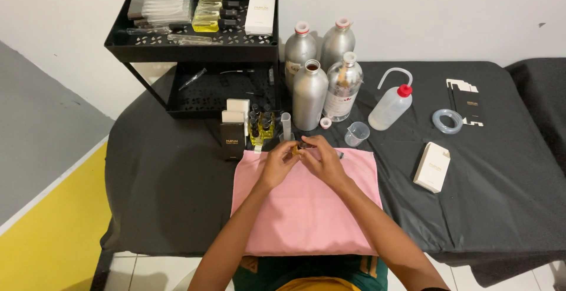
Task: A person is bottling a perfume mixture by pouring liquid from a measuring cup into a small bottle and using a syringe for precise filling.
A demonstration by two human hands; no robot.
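My left hand (279,163) and my right hand (324,160) meet over the far edge of a pink cloth (306,208) on the black-covered table (177,173). Together they pinch a small dark bottle (299,146) with an amber-coloured part; most of it is hidden by my fingers. Just beyond my hands stand a thin clear measuring cylinder (286,127) and a cluster of small dark-capped bottles with yellow liquid (261,127).
A black two-tier rack (194,46) at the back left holds bottles and a white box. Several silver metal bottles (309,93), a squeeze bottle with red cap (390,106), a small beaker (356,133), a tube coil (447,120) and a cream box (432,167) stand to the right.
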